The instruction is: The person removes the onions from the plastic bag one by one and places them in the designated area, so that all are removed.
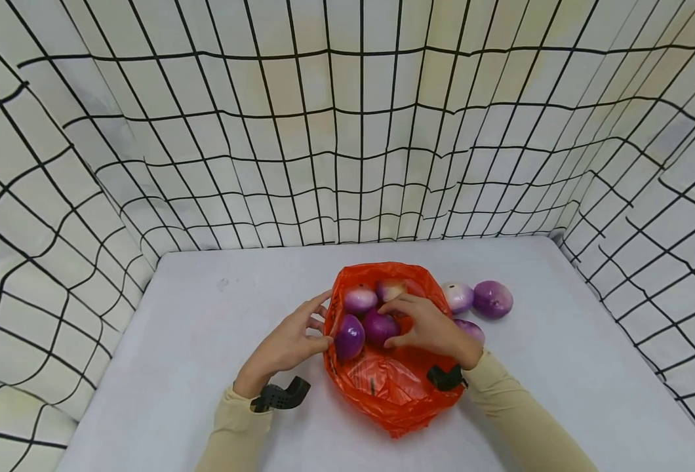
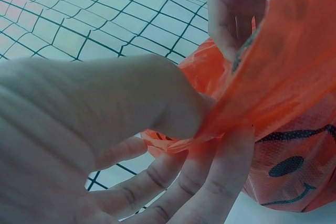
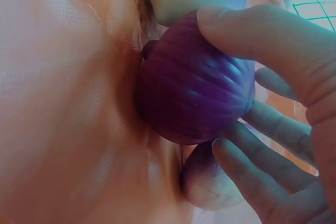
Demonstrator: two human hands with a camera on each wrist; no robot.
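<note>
An orange-red plastic bag (image 1: 383, 400) lies spread open on the table with several red onions inside. My left hand (image 1: 291, 341) pinches the bag's left rim between thumb and fingers, as the left wrist view shows with the bag film (image 2: 231, 103). Inside the bag, my right hand (image 1: 427, 328) grips a dark purple onion (image 3: 194, 82), thumb on one side and fingers on the other. Close by in the bag are a shiny purple onion (image 1: 349, 337), a paler onion (image 1: 360, 299) and a whitish one (image 1: 390, 290) partly behind the right hand.
To the bag's right, on the white table (image 1: 194, 341), lie a pale onion (image 1: 458, 297), a purple onion (image 1: 493, 299) and another onion (image 1: 470, 330) partly hidden by the right hand. Black netting (image 1: 336, 157) over white walls surrounds the table's back and sides.
</note>
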